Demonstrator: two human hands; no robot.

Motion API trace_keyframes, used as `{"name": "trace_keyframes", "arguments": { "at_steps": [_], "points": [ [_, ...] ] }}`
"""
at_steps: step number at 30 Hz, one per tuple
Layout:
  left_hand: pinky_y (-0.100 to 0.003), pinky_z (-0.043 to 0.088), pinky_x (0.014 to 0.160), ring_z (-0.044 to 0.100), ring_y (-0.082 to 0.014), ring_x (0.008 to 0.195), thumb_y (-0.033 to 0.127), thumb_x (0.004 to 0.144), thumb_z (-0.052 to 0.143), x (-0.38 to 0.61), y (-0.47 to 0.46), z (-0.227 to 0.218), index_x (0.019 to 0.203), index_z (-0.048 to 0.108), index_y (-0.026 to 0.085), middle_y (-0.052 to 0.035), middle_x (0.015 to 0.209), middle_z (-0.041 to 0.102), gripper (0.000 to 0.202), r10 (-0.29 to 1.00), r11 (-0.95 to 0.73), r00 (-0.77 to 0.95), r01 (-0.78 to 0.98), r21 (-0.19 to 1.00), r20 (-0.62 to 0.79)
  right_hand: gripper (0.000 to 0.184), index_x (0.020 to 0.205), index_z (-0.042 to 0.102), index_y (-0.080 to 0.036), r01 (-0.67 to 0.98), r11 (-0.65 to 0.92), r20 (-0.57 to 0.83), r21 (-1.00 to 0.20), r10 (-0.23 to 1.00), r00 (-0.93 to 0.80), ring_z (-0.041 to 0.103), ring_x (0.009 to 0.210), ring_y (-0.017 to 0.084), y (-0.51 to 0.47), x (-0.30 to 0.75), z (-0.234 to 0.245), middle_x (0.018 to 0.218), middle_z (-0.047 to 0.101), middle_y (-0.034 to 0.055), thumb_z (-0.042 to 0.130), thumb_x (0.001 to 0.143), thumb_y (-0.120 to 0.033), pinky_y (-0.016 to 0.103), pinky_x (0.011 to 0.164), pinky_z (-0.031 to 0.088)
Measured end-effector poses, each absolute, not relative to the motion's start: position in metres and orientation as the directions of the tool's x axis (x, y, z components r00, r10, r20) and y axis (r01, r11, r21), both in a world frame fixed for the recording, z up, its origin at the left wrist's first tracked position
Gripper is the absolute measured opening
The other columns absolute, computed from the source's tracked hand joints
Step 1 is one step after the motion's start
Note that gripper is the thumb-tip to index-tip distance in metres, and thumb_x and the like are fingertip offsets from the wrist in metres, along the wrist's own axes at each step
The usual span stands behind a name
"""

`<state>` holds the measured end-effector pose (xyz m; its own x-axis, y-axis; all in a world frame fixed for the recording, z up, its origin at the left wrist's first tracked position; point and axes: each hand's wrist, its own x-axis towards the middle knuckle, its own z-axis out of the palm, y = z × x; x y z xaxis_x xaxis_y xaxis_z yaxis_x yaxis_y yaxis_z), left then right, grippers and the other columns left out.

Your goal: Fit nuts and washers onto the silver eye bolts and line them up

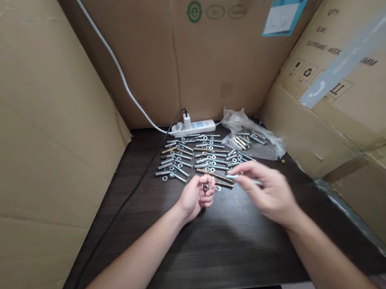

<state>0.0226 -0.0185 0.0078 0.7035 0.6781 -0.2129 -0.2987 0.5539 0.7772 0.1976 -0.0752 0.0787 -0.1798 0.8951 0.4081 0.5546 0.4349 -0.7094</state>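
Observation:
My left hand [194, 198] is closed in a loose fist over the dark table. From it pokes the round end of a metal bolt [206, 186]; the rest is hidden by the fingers. To its right, my right hand [271, 194] pinches a slim silvery bolt [232, 176] between thumb and fingers, slightly blurred. Just beyond both hands, bolts [213, 162] in silver and bronze tones lie in rough columns, with washers [164, 179] scattered among them. A loose washer [217, 188] lies between the hands.
A clear plastic bag [271, 148] with several bolts lies at the back right. Behind the bolts sits a white power strip [204, 125] with a plugged-in charger [187, 122]. A black cable [124, 197] crosses the table's left side. Cardboard walls [150, 63] enclose the table [212, 259].

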Motion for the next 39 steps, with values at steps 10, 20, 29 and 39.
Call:
{"name": "trace_keyframes", "arguments": {
  "at_steps": [10, 20, 29, 39],
  "points": [
    [-0.017, 0.012, 0.042, 0.021, -0.0035, 0.041, 0.037, 0.081, 0.048, 0.029, -0.022, 0.005, 0.079, 0.042, 0.018, 0.0070, 0.056, 0.033, 0.020, 0.701, 0.602, 0.609, -0.227, 0.765, -0.371, 0.018, 0.101, 0.058, -0.022, 0.562, 0.412, 0.277, -0.717, 0.909, -0.313, 0.063, 0.082, 0.016, -0.054, 0.183, 0.013, 0.093, 0.067, 0.0006, 0.058, 0.083, -0.024, 0.024, 0.073, 0.046],
    [-0.015, 0.012, 0.041, 0.022, -0.0030, 0.041, 0.035, 0.083, 0.048, 0.029, -0.021, 0.009, 0.079, 0.042, 0.017, 0.0065, 0.056, 0.034, 0.019, 0.672, 0.608, 0.646, -0.203, 0.768, -0.361, 0.014, 0.095, 0.054, -0.021, 0.594, 0.336, 0.233, -0.731, 0.941, -0.246, 0.055, 0.055, 0.011, -0.055, 0.185, 0.011, 0.066, 0.060, -0.0042, 0.057, 0.083, -0.027, 0.021, 0.054, 0.037],
    [-0.015, 0.016, 0.041, 0.025, -0.0038, 0.041, 0.036, 0.085, 0.047, 0.030, -0.024, 0.011, 0.085, 0.044, 0.017, 0.0060, 0.057, 0.037, 0.019, 0.683, 0.596, 0.623, -0.175, 0.784, -0.381, 0.017, 0.097, 0.061, -0.021, 0.587, 0.340, 0.249, -0.734, 0.940, -0.233, 0.059, 0.058, 0.012, -0.053, 0.189, 0.012, 0.072, 0.065, -0.0019, 0.060, 0.082, -0.026, 0.022, 0.055, 0.043],
    [-0.017, 0.012, 0.042, 0.023, -0.0030, 0.041, 0.035, 0.084, 0.048, 0.029, -0.021, 0.003, 0.082, 0.043, 0.017, 0.0061, 0.056, 0.036, 0.019, 0.680, 0.600, 0.642, -0.208, 0.772, -0.355, 0.016, 0.098, 0.066, -0.022, 0.561, 0.376, 0.289, -0.738, 0.927, -0.240, 0.066, 0.071, 0.015, -0.051, 0.191, 0.012, 0.088, 0.071, -0.0001, 0.061, 0.082, -0.022, 0.023, 0.063, 0.052]
  ]
}}
